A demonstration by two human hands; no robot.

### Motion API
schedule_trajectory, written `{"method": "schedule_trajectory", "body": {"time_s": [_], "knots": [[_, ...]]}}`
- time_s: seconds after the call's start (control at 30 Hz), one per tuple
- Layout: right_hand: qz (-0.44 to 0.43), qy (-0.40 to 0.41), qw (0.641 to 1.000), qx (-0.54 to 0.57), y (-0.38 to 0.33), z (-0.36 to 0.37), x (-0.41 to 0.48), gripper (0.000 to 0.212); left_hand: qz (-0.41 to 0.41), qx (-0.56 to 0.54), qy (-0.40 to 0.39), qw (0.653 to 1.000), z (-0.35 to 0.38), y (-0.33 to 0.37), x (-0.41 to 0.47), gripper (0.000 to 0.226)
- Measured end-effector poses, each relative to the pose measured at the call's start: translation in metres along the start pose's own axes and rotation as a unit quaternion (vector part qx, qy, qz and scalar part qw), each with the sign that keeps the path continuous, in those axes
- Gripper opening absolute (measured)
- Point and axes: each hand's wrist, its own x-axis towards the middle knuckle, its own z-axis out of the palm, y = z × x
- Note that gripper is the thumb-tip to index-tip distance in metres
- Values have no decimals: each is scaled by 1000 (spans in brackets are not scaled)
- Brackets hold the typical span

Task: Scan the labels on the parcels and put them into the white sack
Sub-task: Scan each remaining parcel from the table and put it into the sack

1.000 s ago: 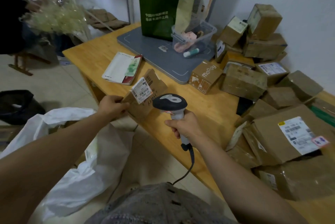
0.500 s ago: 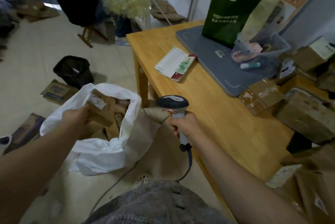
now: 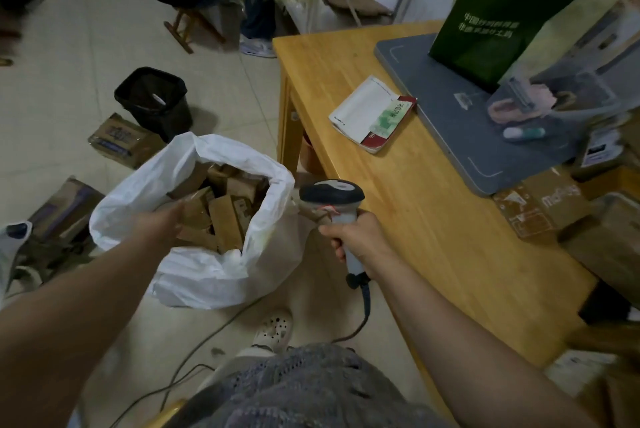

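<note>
The right hand point(image 3: 356, 242) is wrapped round the handle of the scanner point(image 3: 331, 193), which hangs just off the near-left edge of the table point(image 3: 433, 254) and points at no label. To its left, the left hand point(image 3: 161, 225) reaches over the mouth of the white sack point(image 3: 207, 275). The hand is blurred, so I cannot tell whether its fingers are spread or pinch a parcel.

The sack stands on the floor, well filled with brown parcels point(image 3: 225, 220), so a good share of the job looks done. More is left: on the table's right side, unsacked boxes point(image 3: 543, 209) crowd together and run out of view, so they cannot be counted. Each, I judge, needs a scan and a drop. Farther along the table lie a booklet point(image 3: 367, 112), a grey board point(image 3: 443, 109) and a green bag point(image 3: 495, 22).
</note>
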Motion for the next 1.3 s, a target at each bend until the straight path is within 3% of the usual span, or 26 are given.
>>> {"method": "schedule_trajectory", "body": {"time_s": [0.07, 0.13, 0.23, 0.37, 0.47, 0.63, 0.8, 0.93, 1.0, 1.17, 1.3], "knots": [[9, 5, 1000, 3, 0, 0, 3, 14, 10, 8, -4, 1000, 13, 6, 1, 46], [18, 16, 1000, 8, 1, -2, 4, 13, 61, 16, -4, 998, 32, 15, -5, 44], [34, 40, 998, 45, 4, -10, 5, 13, 194, 85, -24, 977, 65, 34, -25, 35], [42, 80, 990, 112, 10, -23, 0, 13, 338, 127, -59, 931, 110, 64, -60, 48], [30, 126, 979, 155, 15, -40, -9, 14, 430, 168, -111, 880, 150, 84, -88, 36], [19, 231, 946, 226, 30, -82, -31, 18, 524, 259, -206, 785, 224, 105, -138, 55], [36, 329, 897, 292, 50, -122, -60, 13, 617, 335, -301, 646, 293, 114, -198, 56], [41, 389, 853, 345, 62, -147, -78, 16, 650, 378, -344, 563, 348, 124, -250, 61], [45, 408, 836, 363, 68, -157, -84, 18, 640, 401, -340, 560, 374, 126, -276, 71], [56, 439, 816, 371, 84, -171, -92, 24, 611, 482, -265, 570, 433, 130, -321, 123], [68, 441, 808, 384, 97, -176, -96, 27, 596, 525, -233, 561, 476, 131, -332, 135]]}}
